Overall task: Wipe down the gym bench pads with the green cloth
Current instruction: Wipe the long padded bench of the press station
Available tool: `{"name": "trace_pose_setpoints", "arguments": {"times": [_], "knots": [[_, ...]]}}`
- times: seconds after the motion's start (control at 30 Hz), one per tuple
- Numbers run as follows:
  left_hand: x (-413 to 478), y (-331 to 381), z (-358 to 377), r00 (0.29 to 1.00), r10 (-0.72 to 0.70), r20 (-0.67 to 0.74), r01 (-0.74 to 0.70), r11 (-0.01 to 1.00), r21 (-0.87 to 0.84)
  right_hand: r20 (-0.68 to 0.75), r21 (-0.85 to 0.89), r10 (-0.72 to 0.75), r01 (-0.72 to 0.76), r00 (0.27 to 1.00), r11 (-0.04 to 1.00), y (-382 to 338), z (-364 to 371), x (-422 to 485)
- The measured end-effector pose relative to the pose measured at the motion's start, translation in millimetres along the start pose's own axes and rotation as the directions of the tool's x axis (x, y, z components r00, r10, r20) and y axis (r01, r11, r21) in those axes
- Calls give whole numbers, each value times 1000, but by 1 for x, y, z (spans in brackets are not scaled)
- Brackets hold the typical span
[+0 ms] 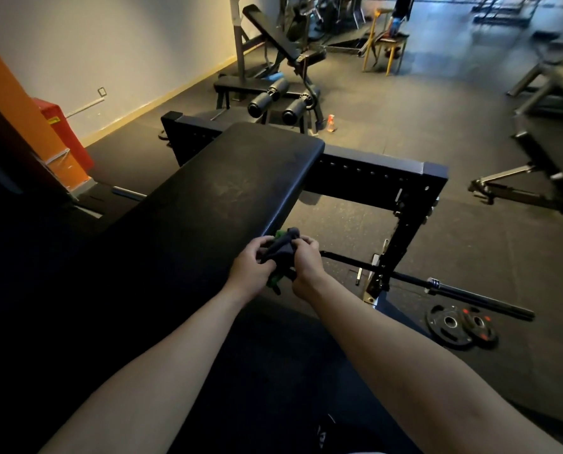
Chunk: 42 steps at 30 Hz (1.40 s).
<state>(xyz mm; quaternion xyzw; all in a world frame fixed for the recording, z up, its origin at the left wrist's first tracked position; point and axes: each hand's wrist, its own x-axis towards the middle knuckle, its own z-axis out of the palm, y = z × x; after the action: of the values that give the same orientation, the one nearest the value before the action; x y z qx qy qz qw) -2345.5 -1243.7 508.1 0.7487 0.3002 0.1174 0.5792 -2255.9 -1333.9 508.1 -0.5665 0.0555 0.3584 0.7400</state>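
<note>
Left hand (252, 268), right hand (307, 262) round cloth (281, 247); barbell (470, 294), plates (450, 326) nearby

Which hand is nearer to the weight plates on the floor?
Right. The right hand grips the cloth on the side facing the weight plates; the left hand is farther away.

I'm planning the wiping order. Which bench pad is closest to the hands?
The flat bench pad directly beside the left hand and right hand, which hold the cloth; the inclined pad stands far off by the wall.
</note>
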Motion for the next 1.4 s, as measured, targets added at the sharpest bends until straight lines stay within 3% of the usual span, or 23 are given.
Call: {"name": "trace_pose_setpoints", "arguments": {"times": [0.07,0.2,0.37,0.47,0.53,0.6,0.67,0.77,0.87,1.07,1.23,1.3,1.4], "knots": [[8,2,3,997,41,-69,-41,999,9,17,-69,-23,24,1000,997,-3,-1,6],[30,10,8,997,-11,-78,5,997,-81,30,-274,-154,156,988,949,-7,-5,26],[64,26,19,990,-15,-143,-3,992,-124,297,-190,-175,237,939,953,-18,-10,53],[87,34,22,991,-5,-135,-7,996,-86,291,-200,-153,216,944,956,-28,-13,83],[104,35,22,978,83,-192,-47,981,189,254,-233,-170,231,952,945,-37,-11,104],[119,28,21,957,146,-249,26,815,579,207,-252,-192,242,959,937,-48,-6,125],[125,16,20,966,21,-258,174,688,705,168,-280,-229,269,959,922,-58,5,144],[125,-1,22,969,0,-249,199,601,774,192,-509,-351,399,916,763,-59,25,162],[127,-3,22,963,29,-269,198,602,773,370,-693,-387,529,844,491,-46,37,159],[128,-8,23,941,39,-335,234,643,730,673,-639,-346,749,654,172,-41,23,151],[130,-5,27,933,38,-358,254,635,729,784,-590,-331,797,526,-131,-46,15,170],[131,-4,29,937,1,-349,275,612,742,757,-620,-383,767,530,-164,-55,13,186],[133,-4,30,932,-52,-358,318,588,743,608,-759,-444,646,658,-81,-76,7,219]]}}
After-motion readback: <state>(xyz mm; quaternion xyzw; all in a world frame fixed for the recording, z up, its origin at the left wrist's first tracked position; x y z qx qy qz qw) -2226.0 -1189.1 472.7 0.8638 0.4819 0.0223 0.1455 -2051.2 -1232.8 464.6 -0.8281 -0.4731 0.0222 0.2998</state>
